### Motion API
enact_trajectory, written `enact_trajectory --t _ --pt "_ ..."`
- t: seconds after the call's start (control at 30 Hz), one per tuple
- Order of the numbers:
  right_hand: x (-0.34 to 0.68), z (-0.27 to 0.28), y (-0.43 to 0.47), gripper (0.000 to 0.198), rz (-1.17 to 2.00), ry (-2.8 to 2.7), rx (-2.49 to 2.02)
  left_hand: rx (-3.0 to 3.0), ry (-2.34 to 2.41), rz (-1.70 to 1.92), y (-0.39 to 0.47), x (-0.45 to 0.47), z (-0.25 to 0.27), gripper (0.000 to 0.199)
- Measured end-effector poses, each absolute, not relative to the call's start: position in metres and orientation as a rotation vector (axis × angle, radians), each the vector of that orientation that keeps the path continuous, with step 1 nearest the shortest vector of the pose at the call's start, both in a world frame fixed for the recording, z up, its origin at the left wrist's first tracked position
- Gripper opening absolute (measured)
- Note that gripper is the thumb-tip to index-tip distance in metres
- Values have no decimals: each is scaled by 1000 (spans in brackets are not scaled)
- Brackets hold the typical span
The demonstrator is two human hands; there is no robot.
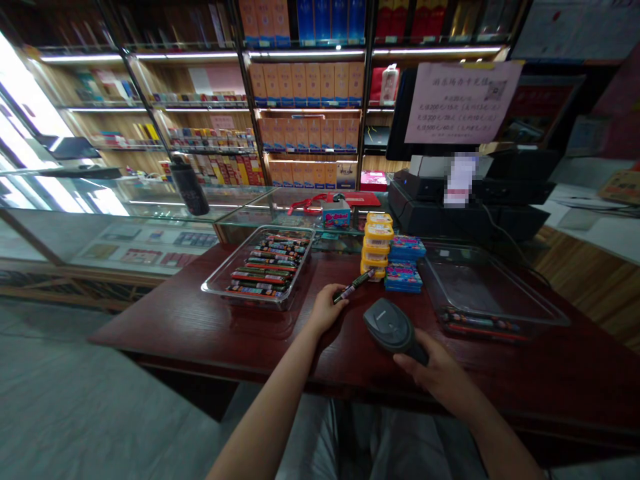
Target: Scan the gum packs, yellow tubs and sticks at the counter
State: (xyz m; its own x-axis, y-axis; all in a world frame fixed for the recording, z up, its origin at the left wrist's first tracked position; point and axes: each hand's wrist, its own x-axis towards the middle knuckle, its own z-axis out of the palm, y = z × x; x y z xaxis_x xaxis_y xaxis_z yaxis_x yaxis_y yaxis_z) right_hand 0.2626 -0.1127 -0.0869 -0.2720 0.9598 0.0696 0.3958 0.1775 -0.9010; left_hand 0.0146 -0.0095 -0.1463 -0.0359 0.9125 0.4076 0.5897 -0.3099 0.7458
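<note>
My left hand [327, 308] is closed on one end of a slim, dark printed stick [356, 285], whose far end points toward a stack of yellow tubs [377, 233]. In my right hand [443, 370] is a dark grey barcode scanner [390, 325], gripped by its handle, its head to the right of and nearer me than the stick. To the left, a clear plastic tray [209, 287] holds several similar sticks [267, 267]. A second clear tray [545, 310] at the right has a few sticks [480, 323] along its near side.
Blue printed packs [403, 277] are piled beside the yellow tubs. Behind stand a small teal box [336, 215], a glass counter [260, 203], a dark bottle [189, 187] and a monitor [403, 113] with a pink notice. The wooden desk [165, 320] has its front edge near my lap.
</note>
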Motion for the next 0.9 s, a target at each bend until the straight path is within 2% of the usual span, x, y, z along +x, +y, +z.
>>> enact_trajectory --t 0.13,0.27,0.47,0.7,0.9 --pt "264 -88 -104 46 787 -1951 -1420 1867 1560 1313 -10 14 -149 27" --pt "266 -95 -86 42 346 -2200 -1619 1854 1528 1352 -12 15 -147 26" --pt "257 -112 -64 41 -116 -2362 -1615 1909 1495 1433 -19 15 -138 23" --pt "250 -123 -56 46 -224 -2334 -1614 2100 1474 1499 -29 28 -114 27" --pt "249 -122 -54 46 -204 -2315 -1651 2273 1277 1273 -16 91 -66 31"
